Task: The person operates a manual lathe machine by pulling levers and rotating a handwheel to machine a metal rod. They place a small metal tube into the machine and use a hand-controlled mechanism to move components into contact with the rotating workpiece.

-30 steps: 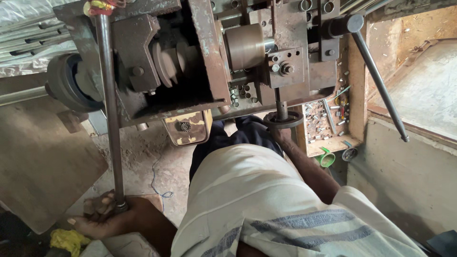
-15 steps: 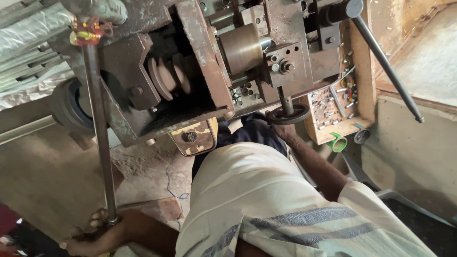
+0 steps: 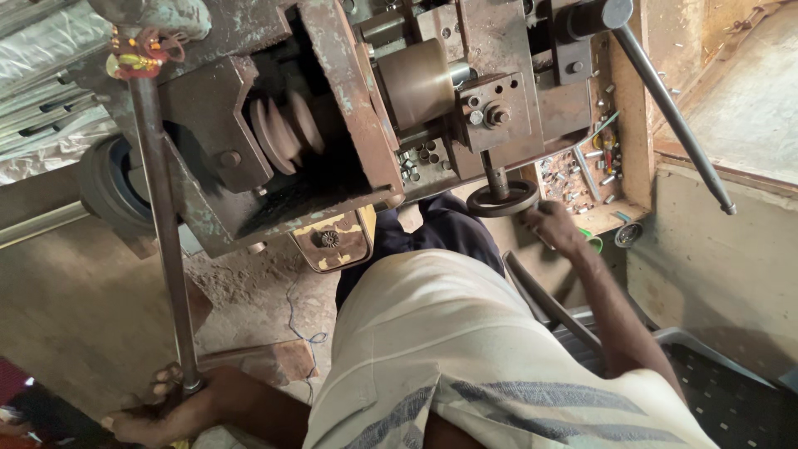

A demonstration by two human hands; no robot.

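A rusty metalworking machine [image 3: 332, 125] with a stepped pulley [image 3: 278, 129] fills the top of the view. My left hand [image 3: 166, 399], low at the left, is closed around the bottom end of a long steel lever rod [image 3: 162, 233] that rises to the machine's top left. My right hand [image 3: 553, 226] grips the rim of a small round handwheel [image 3: 501, 199] under the machine's carriage. My pale striped shirt [image 3: 465, 357] covers the lower middle of the view.
A second long lever bar [image 3: 673, 112] slants down to the right from the machine. A wooden tray [image 3: 582, 179] of small metal parts sits behind the handwheel. A dark plastic chair [image 3: 715, 374] stands at lower right, bare dirt floor [image 3: 249, 291] below the machine.
The view has swung right and tilted, so the machine sits more to the left. My right hand has come off the wheel's centre onto its right rim. My left hand keeps its hold on the rod.
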